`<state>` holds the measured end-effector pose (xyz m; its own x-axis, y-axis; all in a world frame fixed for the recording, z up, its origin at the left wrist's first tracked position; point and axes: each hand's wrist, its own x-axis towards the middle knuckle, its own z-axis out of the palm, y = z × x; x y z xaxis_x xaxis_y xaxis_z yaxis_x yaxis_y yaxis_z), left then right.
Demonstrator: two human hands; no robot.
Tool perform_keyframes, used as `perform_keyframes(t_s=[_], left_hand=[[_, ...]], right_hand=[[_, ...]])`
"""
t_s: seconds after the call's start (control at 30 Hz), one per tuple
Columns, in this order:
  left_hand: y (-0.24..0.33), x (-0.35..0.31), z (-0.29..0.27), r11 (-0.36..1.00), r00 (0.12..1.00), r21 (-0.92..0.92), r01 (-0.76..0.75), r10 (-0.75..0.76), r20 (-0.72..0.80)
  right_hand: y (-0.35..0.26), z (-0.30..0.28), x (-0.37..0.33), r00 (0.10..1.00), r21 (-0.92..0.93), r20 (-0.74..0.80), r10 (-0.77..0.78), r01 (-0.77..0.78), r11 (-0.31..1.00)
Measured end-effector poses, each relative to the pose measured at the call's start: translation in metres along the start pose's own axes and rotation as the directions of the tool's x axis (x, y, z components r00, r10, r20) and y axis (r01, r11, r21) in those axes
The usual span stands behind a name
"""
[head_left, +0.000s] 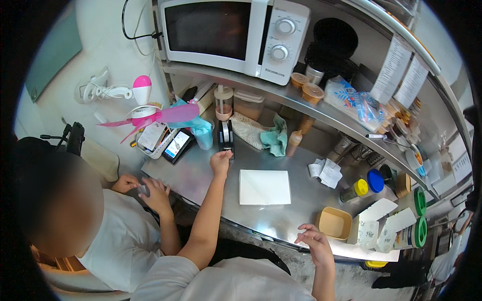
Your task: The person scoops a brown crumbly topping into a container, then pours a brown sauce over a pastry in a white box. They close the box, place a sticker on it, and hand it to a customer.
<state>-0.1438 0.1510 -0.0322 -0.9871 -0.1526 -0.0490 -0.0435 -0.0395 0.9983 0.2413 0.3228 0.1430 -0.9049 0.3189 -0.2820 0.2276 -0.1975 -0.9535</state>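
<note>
My left hand [221, 162] reaches forward over the steel counter [226, 193] to the front end of a black tape dispenser [225, 134]. Its fingers are pinched together there; whether tape is between them is hidden. A flat white box [265, 187], closed, lies on the counter between my two hands, touched by neither. My right hand [315, 242] hovers near the counter's front edge, fingers loosely bent and apart, holding nothing. Nearest to it stands a tan rectangular paper bowl [334, 223]. Several open white cartons [371, 228] stand to the right of the bowl.
A co-worker's hands [150, 193] hold something small and clear at the left. A pink fan [145, 114], a card terminal [176, 144] and a blue-green cup [204, 135] stand behind. Jars with yellow [360, 187] and blue lids are at right. A shelf [241, 75] overhangs, bearing a microwave [208, 32].
</note>
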Motion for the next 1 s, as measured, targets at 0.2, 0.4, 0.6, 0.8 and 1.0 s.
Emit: perform_keyframes(t_s=[0.2,0.4,0.6,0.8,1.0], left_hand=[[-0.042,-0.008,-0.035,0.956,0.962,-0.249,0.154,-0.088,0.257],[0.001,-0.07,-0.078,0.351,0.857,-0.856,0.381,0.215,0.469],[0.033,-0.101,-0.064,0.211,0.885,-0.879,0.428,0.098,0.455],[-0.026,-0.071,-0.073,0.277,0.783,-0.848,0.452,0.332,0.526],[-0.019,-0.079,-0.063,0.255,0.815,-0.831,0.495,0.196,0.546]], right_hand=[[0.01,-0.026,0.008,0.996,0.055,0.089,-0.01,0.005,0.998],[0.026,-0.11,0.067,0.966,0.462,0.225,-0.13,0.012,0.887],[0.058,-0.103,0.185,0.806,0.588,0.562,-0.186,-0.232,0.775],[0.07,-0.083,0.208,0.766,0.657,0.589,-0.257,-0.268,0.705],[0.081,-0.086,0.16,0.821,0.675,0.527,-0.22,-0.248,0.694]])
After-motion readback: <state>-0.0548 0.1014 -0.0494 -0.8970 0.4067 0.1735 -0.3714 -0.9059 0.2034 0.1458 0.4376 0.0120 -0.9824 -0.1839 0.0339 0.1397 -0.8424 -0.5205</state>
